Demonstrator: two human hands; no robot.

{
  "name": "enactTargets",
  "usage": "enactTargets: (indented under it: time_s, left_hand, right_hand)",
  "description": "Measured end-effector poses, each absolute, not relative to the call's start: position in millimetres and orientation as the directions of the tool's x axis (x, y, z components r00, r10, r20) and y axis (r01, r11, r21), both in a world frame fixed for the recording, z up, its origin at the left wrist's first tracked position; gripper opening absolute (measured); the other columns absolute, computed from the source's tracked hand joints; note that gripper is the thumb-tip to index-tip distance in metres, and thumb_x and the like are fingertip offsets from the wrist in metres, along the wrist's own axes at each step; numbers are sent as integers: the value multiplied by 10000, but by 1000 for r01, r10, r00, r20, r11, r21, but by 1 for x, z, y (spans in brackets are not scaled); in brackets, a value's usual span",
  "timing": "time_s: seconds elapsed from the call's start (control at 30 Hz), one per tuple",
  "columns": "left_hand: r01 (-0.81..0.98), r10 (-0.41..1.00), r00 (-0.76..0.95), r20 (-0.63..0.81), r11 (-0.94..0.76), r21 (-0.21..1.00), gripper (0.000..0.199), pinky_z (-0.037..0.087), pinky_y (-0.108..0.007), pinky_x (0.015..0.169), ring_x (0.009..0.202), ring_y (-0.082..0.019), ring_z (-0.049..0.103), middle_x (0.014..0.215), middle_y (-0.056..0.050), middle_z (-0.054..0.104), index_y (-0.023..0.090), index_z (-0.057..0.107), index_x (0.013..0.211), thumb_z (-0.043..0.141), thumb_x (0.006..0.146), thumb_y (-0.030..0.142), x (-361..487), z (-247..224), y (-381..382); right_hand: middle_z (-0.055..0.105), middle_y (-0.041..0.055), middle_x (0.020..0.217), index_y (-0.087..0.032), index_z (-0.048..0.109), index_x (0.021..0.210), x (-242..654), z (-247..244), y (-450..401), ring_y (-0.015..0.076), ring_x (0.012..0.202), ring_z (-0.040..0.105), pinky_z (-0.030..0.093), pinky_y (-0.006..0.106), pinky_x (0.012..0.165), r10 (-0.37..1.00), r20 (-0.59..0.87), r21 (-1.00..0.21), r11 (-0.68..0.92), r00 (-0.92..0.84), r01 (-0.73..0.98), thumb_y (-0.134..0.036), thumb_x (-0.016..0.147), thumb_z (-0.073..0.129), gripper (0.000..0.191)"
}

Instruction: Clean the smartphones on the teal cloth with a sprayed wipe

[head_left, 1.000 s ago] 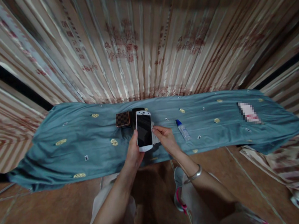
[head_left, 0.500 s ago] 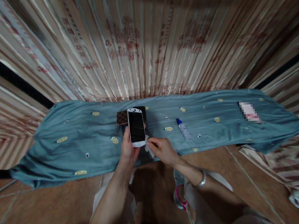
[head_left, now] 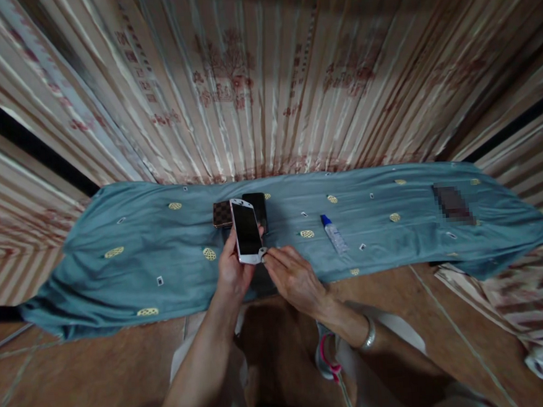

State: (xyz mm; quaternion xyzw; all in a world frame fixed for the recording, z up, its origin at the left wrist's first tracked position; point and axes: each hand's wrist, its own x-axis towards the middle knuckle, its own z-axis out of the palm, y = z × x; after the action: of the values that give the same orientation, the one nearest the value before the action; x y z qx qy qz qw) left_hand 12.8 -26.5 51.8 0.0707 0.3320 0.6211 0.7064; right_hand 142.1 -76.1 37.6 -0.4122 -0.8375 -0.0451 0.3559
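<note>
Mid-frame: our left hand (head_left: 233,270) clasps a white, black-screened oblong phone (head_left: 246,230); our right hand (head_left: 296,280) pinches a small pale scrap (head_left: 262,252).

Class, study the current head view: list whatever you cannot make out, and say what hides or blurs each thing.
All in the head view:
- Back of the phone: faces away, against the left hand.
- Checkered case: right side hidden behind the phone.
- Black thing: partly covered by the phone.
- Pale scrap: mostly hidden by the right hand.
- Thing at far right: pixelated.
- Bottle: any lettering too small.
</note>
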Motion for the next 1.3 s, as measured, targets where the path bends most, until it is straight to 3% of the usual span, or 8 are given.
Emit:
enactTargets:
  time_s: [0.1,0.3,0.53,0.77,1.0,1.3]
  left_hand:
    - [-849,922,-17,-386,191,493,342,546,-306,804,803,-174,708,904,-75,743,130,611,1201,435,922,223,11,53,-27]
    - [-862,924,58,-379,238,447,380,551,-352,805,828,-217,707,846,-114,738,68,632,1160,388,943,262,7,56,-28]
    - [-876,926,64,-372,231,423,407,554,-381,808,823,-229,707,843,-124,738,60,642,1126,337,951,265,3,60,-27]
    - [-858,913,113,-392,289,426,458,565,-376,770,786,-228,707,795,-140,728,55,676,970,286,964,294,5,59,-29]
    - [-840,909,103,-404,297,453,387,565,-328,773,755,-195,707,798,-102,733,70,632,1139,376,948,290,3,52,-26]
    - [-812,941,82,-328,254,526,324,540,-258,764,788,-150,700,897,-53,733,178,631,1168,568,868,280,12,40,-21]
  right_hand:
    - [688,118,1013,-100,643,1072,140,39,-76,210,930,596,538,333,854,624,659,-249,708,-421,661,-98,915,455,245]
    - [683,102,1042,-145,637,1085,138,41,-72,206,993,590,532,367,901,693,635,-421,681,-342,599,-148,905,496,229]
    - [602,117,1188,-150,576,1221,141,34,-72,226,1130,509,498,407,973,688,619,-404,692,-379,598,-46,852,440,407]
    - [639,116,1127,-145,620,1145,143,34,-67,210,1048,547,516,385,932,700,609,-430,687,-374,586,-69,897,412,332]
    - [655,105,1123,-152,620,1141,132,42,-75,187,1034,555,519,340,927,699,605,-473,701,-382,534,-101,915,426,302]
    - [602,105,1242,-143,530,1272,130,46,-78,201,1107,537,488,361,993,615,625,-283,753,-481,595,-120,934,408,360]
